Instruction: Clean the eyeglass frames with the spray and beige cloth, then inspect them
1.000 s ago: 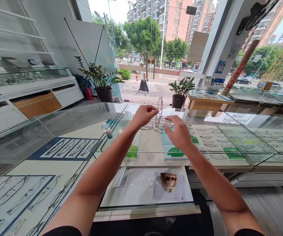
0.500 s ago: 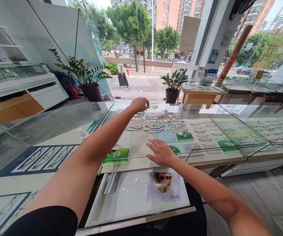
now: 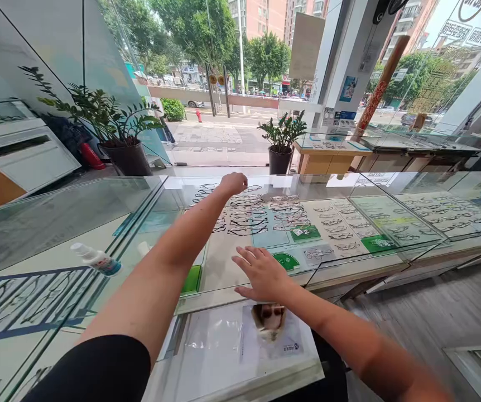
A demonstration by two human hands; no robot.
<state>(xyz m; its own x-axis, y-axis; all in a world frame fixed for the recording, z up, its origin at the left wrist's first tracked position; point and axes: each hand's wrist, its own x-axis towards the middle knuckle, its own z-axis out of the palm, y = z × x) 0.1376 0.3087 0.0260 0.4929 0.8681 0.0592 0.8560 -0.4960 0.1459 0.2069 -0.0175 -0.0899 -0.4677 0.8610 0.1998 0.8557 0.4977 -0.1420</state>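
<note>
My left hand (image 3: 234, 183) reaches out to the far side of the glass display counter (image 3: 219, 301). Its fingers are curled down and mostly hidden, so what they hold, if anything, cannot be made out. Just beyond and below them lie rows of eyeglasses (image 3: 248, 215), seen through the glass. Nearer to me, my right hand (image 3: 263, 273) rests palm down on the counter top with its fingers spread, holding nothing. Beside it, under the glass, are a green half-round card (image 3: 285, 261) and a green box (image 3: 305, 232).
A spray bottle (image 3: 96, 259) stands left of my left forearm. Another green box (image 3: 191, 279) is partly covered by that arm. A picture leaflet (image 3: 272, 335) lies in front of me. Potted plants (image 3: 280, 159) stand beyond the counter, near the glass door (image 3: 219, 92).
The view has swung right, so the surroundings sit further left and the spray bottle shows more fully. My left hand has shifted slightly right over the counter; my right hand stays roughly in place.
</note>
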